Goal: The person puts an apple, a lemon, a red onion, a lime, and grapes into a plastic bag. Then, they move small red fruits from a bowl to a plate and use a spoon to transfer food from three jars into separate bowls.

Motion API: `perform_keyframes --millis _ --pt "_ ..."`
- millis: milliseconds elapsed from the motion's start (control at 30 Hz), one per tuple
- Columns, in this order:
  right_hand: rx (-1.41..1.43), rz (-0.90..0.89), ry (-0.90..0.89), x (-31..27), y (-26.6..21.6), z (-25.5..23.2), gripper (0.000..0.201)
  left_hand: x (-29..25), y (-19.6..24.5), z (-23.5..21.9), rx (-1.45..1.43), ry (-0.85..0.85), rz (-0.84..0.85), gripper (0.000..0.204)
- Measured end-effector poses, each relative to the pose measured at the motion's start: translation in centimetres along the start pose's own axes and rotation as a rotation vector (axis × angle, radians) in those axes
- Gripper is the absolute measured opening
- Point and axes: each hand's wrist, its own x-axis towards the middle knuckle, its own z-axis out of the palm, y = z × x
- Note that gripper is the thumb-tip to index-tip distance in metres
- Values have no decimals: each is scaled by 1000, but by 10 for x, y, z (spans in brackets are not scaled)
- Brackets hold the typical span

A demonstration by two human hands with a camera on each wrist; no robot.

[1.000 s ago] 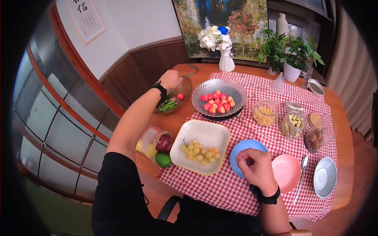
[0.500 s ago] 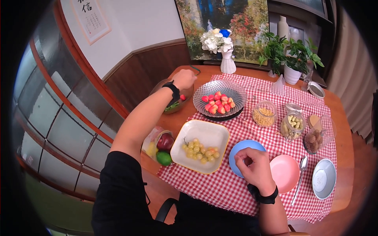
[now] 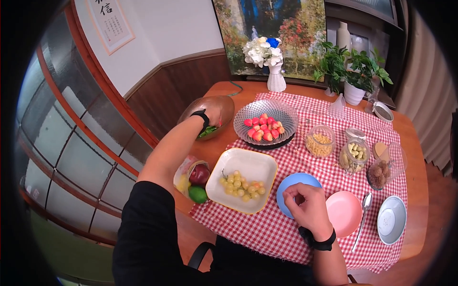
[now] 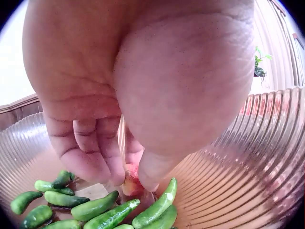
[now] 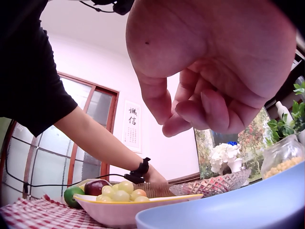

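Left hand (image 3: 214, 115): down inside the clear amber-tinted ribbed glass bowl (image 4: 238, 181), thumb and fingertips pinching one small round red-and-yellow fruit (image 4: 132, 179) — light fingertip hold, which I'd say suits something that size.
Red-and-yellow fruit: low in the bowl, right at the left fingertips. Can't tell if it's off the bottom.
Small glossy green pods (image 4: 112, 217): crowded just below those same fingers, so I'd go straight up first — dragging sideways could pull a few along.
Ribbed wall: rises on both sides of the left hand; best to clear the rim before swinging the wrist over.
Right hand (image 3: 310, 205): well apart from the left, loosely curled over the round blue plate (image 3: 298, 178), holding nothing. Fine parked there imo, but it could steady the ribbed bowl if that slides.
Clear diamond-patterned glass bowl (image 3: 288, 112): just to the right of the left hand, so watch the knuckles.
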Motion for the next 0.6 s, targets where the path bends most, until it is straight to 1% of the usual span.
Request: perform_keyframes --millis 33,67,133,167,233,267,333,367,400,467,500,567,600 --pt "-6 -4 -2 0 0 0 9 0 1 0 3 -56 16 30" --pt "-6 -3 -1 -1 0 0 9 -1 1 1 4 -57 18 30" --pt "20 -5 11 -1 2 1 8 -3 0 5 123 53 10 27" --pt "20 -3 11 -1 2 0 8 0 0 5 123 52 11 27" --pt "-2 -25 6 0 0 0 8 4 0 -4 284 172 -15 33" --pt "2 -23 2 -1 0 1 8 6 -1 -9 284 167 -18 33" --pt "-4 -31 -4 -1 0 2 7 -17 21 -51 128 233 -84 39" --pt "0 -31 -6 -1 0 2 7 -16 18 -62 -18 227 21 38" --pt "2 -18 -4 -1 0 2 8 -16 23 -72 -17 225 19 38" --pt "5 -8 -6 -1 0 2 8 -18 46 -91 -45 280 97 37" --pt "14 -13 -3 -1 1 3 7 -23 60 -96 -45 282 93 37" --pt "18 -21 0 -2 1 4 7 -32 89 -97 -117 410 205 37" --pt "25 -19 2 -2 1 3 6 -31 100 -93 -119 414 206 37"
